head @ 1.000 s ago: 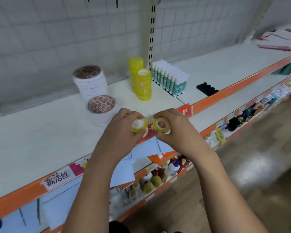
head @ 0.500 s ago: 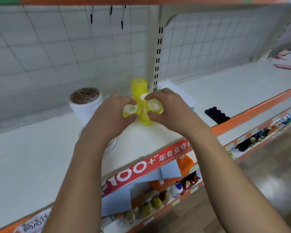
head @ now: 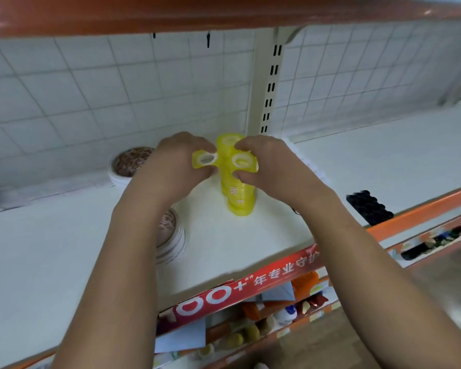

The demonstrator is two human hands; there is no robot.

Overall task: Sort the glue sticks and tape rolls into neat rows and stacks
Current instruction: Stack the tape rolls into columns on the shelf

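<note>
**Desk:** Talk me through it, far left first.

**Operator:** On my feed, far left, a white tape stack (head: 129, 166) with a brown patterned top stands at the back of the white shelf (head: 51, 249), close to the wire grid panel (head: 91, 89). A nearer white stack (head: 172, 235) sits towards the front, half hidden behind the left forearm.

**Desk:** And the hands?

**Operator:** I have the left hand (head: 176, 161) up above the shelf, fingers and thumb pinching the left yellow roll (head: 204, 159) by its rim, hole facing me. Between the hands two yellow stacks stand upright on the shelf. The back yellow stack (head: 229, 141) shows its top above the knuckles; the front yellow stack (head: 240, 201) is just before it, and I cannot tell whether they touch. The right hand (head: 272, 166) grips the right yellow roll (head: 244, 162) the same way, hole up, right in front of the stacks. Whether that roll rests on anything I cannot tell.

**Desk:** Anything past the right hand?

**Operator:** Behind it rises the slotted post (head: 269, 89). A scalloped white row (head: 316, 166) peeks out beyond the wrist, too blurred for me to name. Then comes a black cluster of caps (head: 369, 207), near the orange shelf edge (head: 423, 211), well apart from the yellow stacks. A red banner strip (head: 250, 283) runs along the front edge beneath the forearms.
</note>
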